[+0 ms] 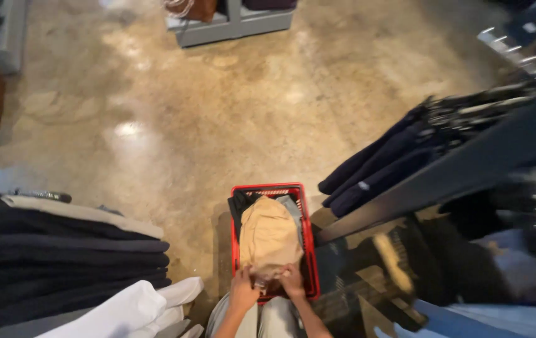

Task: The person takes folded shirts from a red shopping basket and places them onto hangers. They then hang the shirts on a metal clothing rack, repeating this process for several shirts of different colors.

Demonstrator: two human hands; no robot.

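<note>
- Where the red basket (308, 250) stands on the polished floor (218, 112), a folded tan garment (268, 238) lies on top of its load, over dark and grey cloth.
- Left hand (243, 289) and right hand (293, 280) both pinch the garment's near edge, close together at the basket's near rim.
- Judged light, soft and limp; it should sag if lifted by one edge.
- Best hold: under the fold, hands apart.
- Dark clothes (393, 163) hang to the right.
</note>
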